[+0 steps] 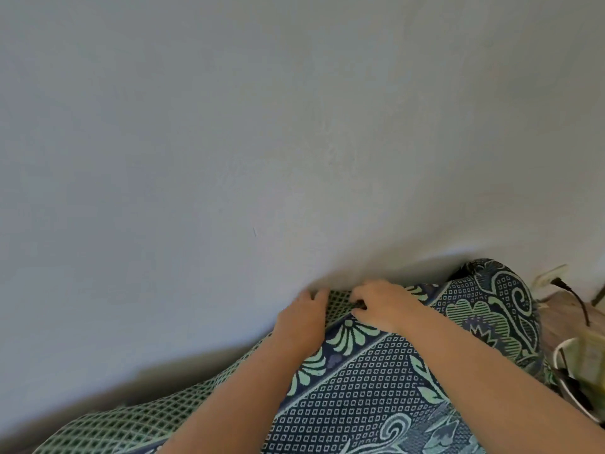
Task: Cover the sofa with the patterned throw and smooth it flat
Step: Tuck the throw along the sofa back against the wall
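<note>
Patterned throw (360,388) has its top edge pinched in the curled fingers (360,296) of left hand (301,319) and right hand (386,306).

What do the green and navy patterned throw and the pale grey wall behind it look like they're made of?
The green and navy patterned throw looks like a woven textile, perhaps cotton jacquard: matte, softly draped, its colours seemingly reversed on the folded-over part. The pale grey wall looks like painted plaster: matte, with faint uneven smears.
</note>
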Action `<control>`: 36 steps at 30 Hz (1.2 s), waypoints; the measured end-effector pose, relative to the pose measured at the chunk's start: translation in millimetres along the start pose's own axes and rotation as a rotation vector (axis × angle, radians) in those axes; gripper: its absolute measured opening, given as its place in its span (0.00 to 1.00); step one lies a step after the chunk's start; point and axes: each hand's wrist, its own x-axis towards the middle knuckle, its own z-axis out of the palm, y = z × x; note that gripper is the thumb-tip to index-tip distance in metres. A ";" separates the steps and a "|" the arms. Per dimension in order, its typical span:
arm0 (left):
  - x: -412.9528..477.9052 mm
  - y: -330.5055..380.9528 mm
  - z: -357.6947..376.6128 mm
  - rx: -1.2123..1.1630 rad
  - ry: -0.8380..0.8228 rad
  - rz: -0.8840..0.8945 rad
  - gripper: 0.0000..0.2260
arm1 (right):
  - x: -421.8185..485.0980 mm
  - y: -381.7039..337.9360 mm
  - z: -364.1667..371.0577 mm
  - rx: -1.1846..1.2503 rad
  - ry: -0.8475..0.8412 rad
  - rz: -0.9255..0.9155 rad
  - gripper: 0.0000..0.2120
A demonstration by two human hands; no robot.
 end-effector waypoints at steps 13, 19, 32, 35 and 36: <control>-7.0 -12.2 -29.5 -0.019 0.023 -0.097 0.10 | -1.9 -7.8 -0.7 -0.028 -0.018 0.025 0.06; -10.0 -10.6 -32.6 -0.170 0.075 0.003 0.16 | -4.9 -8.9 1.0 -0.042 0.010 0.056 0.04; -6.2 -24.1 -9.6 0.007 -0.303 -0.078 0.20 | -4.1 -8.3 10.4 -0.124 0.012 0.154 0.13; -13.3 -28.2 -12.0 -0.181 -0.332 -0.137 0.21 | -3.0 -14.7 9.6 -0.073 -0.025 0.106 0.17; -14.6 -31.9 -10.3 -0.279 -0.294 -0.166 0.20 | -2.9 -17.0 9.0 -0.070 -0.057 0.096 0.18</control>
